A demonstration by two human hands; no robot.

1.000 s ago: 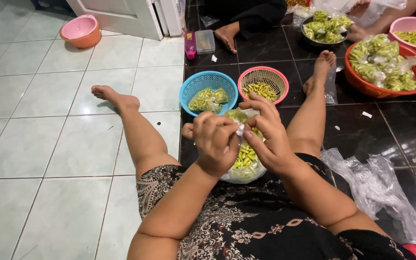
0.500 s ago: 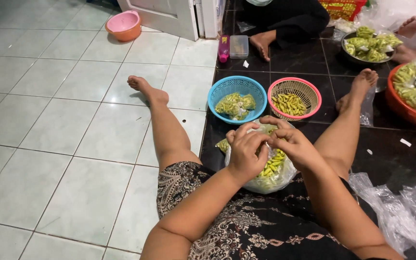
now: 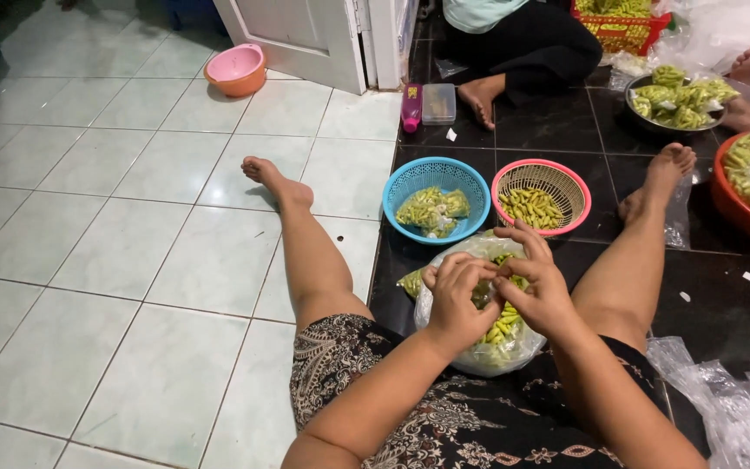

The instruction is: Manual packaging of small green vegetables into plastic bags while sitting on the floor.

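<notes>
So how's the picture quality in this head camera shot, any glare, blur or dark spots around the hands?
Head view: sharp overall, with the left hand and right hand crisp over the clear bag of green pods. Soft glare sheens the pale floor tiles and the dark tiles. The top left corner falls into shadow. Lines look slightly bowed near the edges, wide-angle style.

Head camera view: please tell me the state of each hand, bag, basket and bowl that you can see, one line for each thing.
left hand: closed on the clear bag's top
right hand: pinching the bag's top, some fingers raised
clear bag: partly filled with green pods, top gathered
blue basket: upright, holds small filled bags
pink basket: upright, holds loose pods
pink bowl: upright; contents cannot be seen
small clear box: lid shut
</notes>
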